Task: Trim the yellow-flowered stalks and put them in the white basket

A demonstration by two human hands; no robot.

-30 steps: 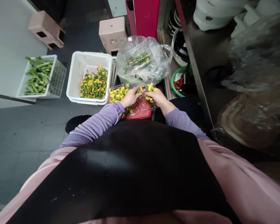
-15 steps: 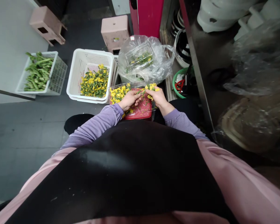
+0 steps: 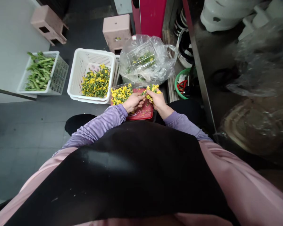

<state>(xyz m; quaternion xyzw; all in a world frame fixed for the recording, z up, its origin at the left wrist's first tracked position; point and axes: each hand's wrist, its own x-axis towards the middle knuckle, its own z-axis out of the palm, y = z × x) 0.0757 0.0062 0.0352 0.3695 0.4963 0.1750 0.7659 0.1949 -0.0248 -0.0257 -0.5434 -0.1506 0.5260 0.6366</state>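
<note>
Just above the centre of the frame, the person's right hand (image 3: 158,100) grips a small bunch of yellow-flowered green stems (image 3: 153,89), while the left hand (image 3: 133,102) has thumb and fingers pinched at the stem ends. Both are over a red rectangular plastic surface (image 3: 143,114); a white perforated plastic basket (image 3: 76,72) stands upper left, partly filled with similar sprigs (image 3: 95,83).

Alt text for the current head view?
Right hand holding a bunch of yellow-flowered greens over a red surface, left hand at its stem end. Loose yellow flowers lie by the left hand; further left, one white basket holds flowering tops, another basket green stems. Beyond the hands: a clear plastic bag.
</note>
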